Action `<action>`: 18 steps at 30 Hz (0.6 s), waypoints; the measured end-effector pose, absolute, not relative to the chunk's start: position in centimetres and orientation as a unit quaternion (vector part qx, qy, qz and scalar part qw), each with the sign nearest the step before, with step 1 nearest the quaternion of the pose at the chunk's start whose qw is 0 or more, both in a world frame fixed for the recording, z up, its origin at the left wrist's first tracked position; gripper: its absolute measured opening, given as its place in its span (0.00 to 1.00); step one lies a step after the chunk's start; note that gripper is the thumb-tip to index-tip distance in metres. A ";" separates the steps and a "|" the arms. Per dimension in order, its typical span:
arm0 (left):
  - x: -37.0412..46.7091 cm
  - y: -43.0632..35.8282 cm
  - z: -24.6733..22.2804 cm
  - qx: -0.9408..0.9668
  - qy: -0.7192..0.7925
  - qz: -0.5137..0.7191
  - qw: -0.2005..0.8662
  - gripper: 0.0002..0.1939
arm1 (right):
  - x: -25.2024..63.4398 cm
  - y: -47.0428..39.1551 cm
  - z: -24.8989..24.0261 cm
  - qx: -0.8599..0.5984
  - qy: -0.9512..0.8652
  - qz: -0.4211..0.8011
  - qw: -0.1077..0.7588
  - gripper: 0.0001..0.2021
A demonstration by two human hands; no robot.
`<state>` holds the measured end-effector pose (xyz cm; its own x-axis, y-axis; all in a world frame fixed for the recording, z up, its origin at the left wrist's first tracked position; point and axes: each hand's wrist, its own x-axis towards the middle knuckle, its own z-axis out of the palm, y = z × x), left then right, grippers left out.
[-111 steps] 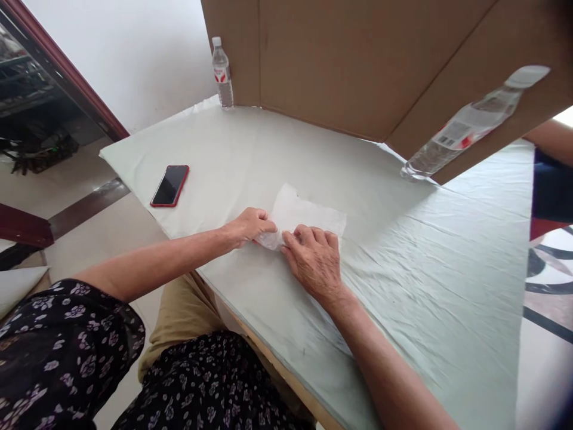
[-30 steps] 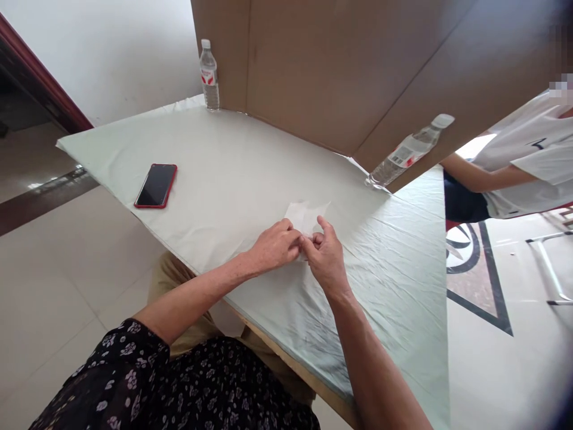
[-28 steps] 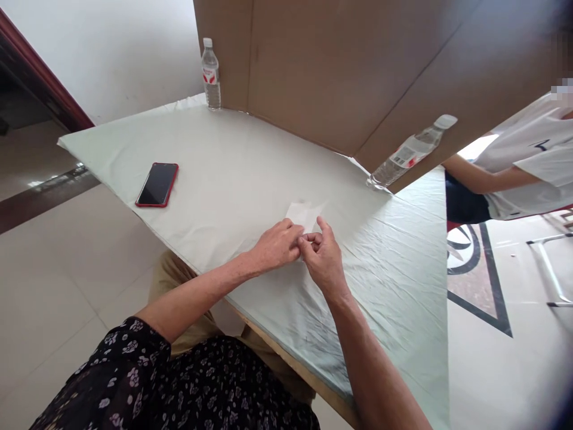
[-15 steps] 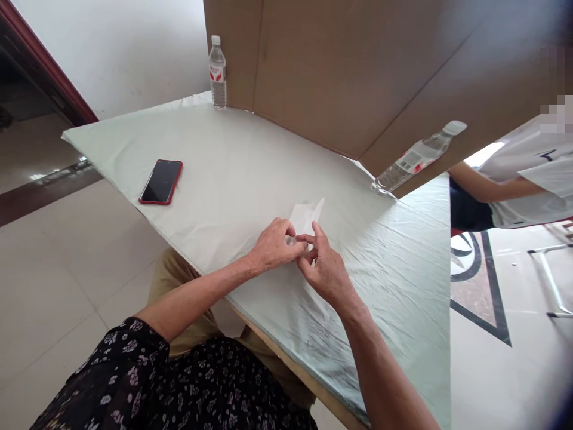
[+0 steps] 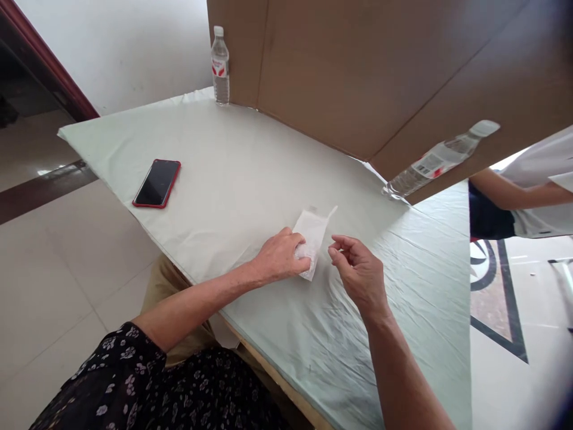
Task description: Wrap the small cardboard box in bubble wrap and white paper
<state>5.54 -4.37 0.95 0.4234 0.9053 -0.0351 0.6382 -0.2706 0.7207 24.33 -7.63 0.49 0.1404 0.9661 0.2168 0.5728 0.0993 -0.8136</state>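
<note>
A small white packet [image 5: 313, 230], thin and slightly see-through, lies at a slant over the table with a narrow flap sticking up at its far right corner. My left hand [image 5: 282, 255] has its thumb and fingers closed on the packet's left side and covers part of it. What the packet contains, if anything, I cannot make out. To the right, apart from the packet, my right hand [image 5: 358, 272] hovers over the cloth. Its fingers are loosely curled, with a small gap between thumb and forefinger, and nothing shows in them.
A phone [image 5: 157, 184] in a red case lies on the cloth-covered table [image 5: 215, 161] at left. One water bottle [image 5: 220, 68] stands by the cardboard panel [image 5: 331, 71]; another bottle [image 5: 441, 160] leans against it. Beyond the right edge, a person's arm [image 5: 514, 190] shows.
My right hand has drawn away to the right from the packet and from my left hand. More of the packet now shows, still in my left hand. The view has shifted slightly.
</note>
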 end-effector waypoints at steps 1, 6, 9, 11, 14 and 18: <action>5.6 -4.3 1.0 0.777 0.497 0.191 0.337 0.12 | 24.5 -7.3 0.4 -0.622 -0.635 0.217 0.404 0.14; 5.6 -4.6 0.8 0.782 0.490 0.205 0.326 0.19 | 24.5 -5.3 0.0 -0.569 -0.728 0.169 0.343 0.12; 5.6 -4.9 0.3 0.800 0.462 0.244 0.293 0.27 | 24.4 -4.4 -0.4 -0.555 -0.753 0.173 0.308 0.13; 5.6 -5.0 0.0 0.824 0.439 0.250 0.256 0.26 | 24.3 -4.1 -0.7 -0.552 -0.761 0.177 0.291 0.13; 5.6 -4.9 -0.4 0.843 0.429 0.241 0.220 0.17 | 24.5 -3.9 -1.0 -0.572 -0.743 0.175 0.301 0.12; 5.7 -4.9 -0.6 0.839 0.434 0.242 0.220 0.14 | 25.5 -3.0 -1.0 -0.653 -0.642 0.192 0.352 0.17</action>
<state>5.73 -4.85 -0.60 0.5060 0.8354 0.2147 0.6231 -0.5261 0.5787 25.47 -3.01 -0.98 0.1019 0.9741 0.2019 0.7039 0.0728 -0.7065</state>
